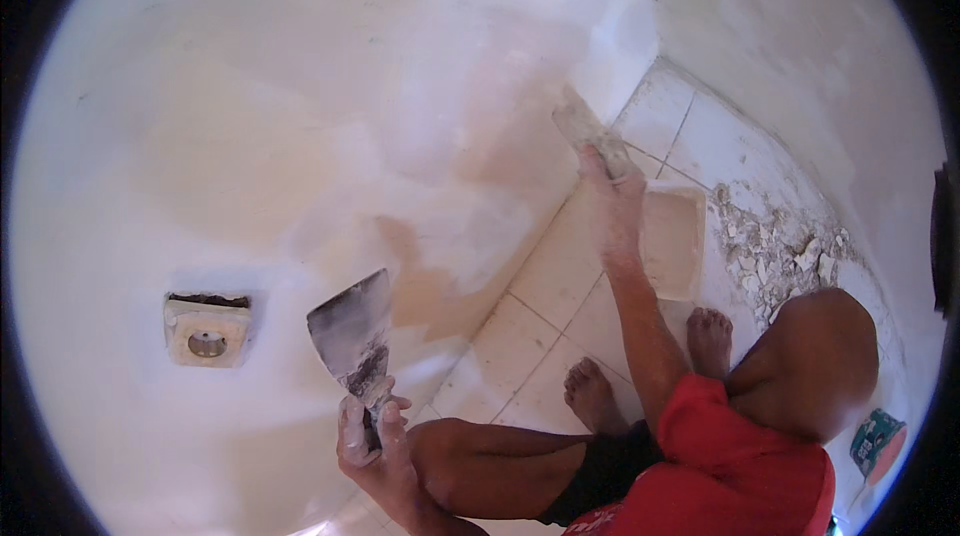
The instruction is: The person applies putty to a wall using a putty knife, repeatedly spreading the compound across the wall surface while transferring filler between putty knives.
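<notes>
My left hand [375,441] wraps round the handle of a wide putty knife [350,326], its blade pointing up in front of the wall and smeared with grey and dark residue. My right hand [612,201] grips a flat, grey, plaster-coated tool [585,131] low by the wall, near the floor edge. Its exact kind does not show, and whether it touches the wall I cannot tell. Beneath my right forearm sits a shallow rectangular tub [685,236] with a pale rim, partly hidden by the arm. The plastered wall [300,136] shows damp beige patches.
A wall socket [207,336] hangs at the left, with a dark gap above it. Broken plaster rubble [780,246] lies along the right wall. Dusty floor tiles [500,346] run under my bare feet. A green and orange container [878,444] stands at the far right.
</notes>
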The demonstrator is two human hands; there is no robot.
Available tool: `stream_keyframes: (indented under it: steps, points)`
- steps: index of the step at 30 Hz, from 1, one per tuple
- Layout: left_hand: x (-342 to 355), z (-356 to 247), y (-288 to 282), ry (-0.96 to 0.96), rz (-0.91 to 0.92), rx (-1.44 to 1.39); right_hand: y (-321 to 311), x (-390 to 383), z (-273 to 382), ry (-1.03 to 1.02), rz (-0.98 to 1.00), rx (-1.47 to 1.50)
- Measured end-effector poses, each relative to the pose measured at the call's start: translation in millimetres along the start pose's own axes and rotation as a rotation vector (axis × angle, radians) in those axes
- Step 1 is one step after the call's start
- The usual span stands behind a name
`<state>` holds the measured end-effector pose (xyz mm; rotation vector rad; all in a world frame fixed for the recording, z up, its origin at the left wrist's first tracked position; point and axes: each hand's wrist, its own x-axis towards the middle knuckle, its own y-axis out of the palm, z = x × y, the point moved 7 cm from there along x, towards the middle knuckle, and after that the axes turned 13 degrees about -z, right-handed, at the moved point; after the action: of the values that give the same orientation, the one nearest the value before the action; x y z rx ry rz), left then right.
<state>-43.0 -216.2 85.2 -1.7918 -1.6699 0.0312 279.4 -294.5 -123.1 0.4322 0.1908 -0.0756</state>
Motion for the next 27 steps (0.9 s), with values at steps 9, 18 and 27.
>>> stream_keyframes:
  steps: [9,18,27]
  points:
    - [2.2,6.4,-12.1,0.036,0.022,0.026,64.6,-30.3,2.1,-0.663,-0.103,-0.316]
    - [3.5,9.9,-4.1,0.000,0.046,0.080,79.1,-129.1,1.4,-0.617,0.252,-0.312]
    - [-0.9,1.5,-1.4,0.027,0.045,0.071,55.0,-5.7,3.7,-0.294,-0.003,-0.320]
